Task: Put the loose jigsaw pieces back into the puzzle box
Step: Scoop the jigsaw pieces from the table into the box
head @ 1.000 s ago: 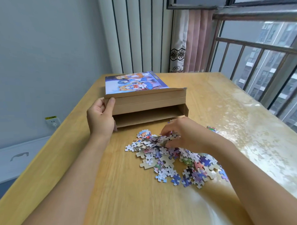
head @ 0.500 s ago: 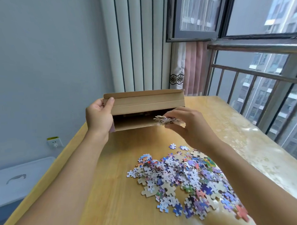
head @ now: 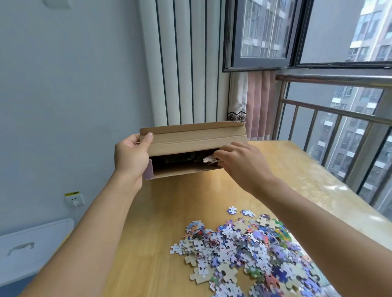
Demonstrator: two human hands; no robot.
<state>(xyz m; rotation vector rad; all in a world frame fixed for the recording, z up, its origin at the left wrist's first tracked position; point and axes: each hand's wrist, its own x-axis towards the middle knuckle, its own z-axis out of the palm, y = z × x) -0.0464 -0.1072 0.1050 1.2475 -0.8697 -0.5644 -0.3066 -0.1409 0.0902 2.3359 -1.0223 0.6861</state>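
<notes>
My left hand grips the left end of the brown cardboard puzzle box and holds it up above the table, its open side facing me. My right hand pinches a small bunch of jigsaw pieces right at the mouth of the box, at its right end. More pieces show dimly inside the dark opening. A heap of loose jigsaw pieces lies on the wooden table below my right forearm, with two stray pieces at its far edge.
A metal railing and window run along the table's right side. A pink curtain hangs behind the box. To the left stand a grey wall with a socket and a white bin lid below table height.
My right hand lifted a bunch of pieces off the heap and brought it into the box opening. My left hand raised the box off the table and tipped its open side toward me.
</notes>
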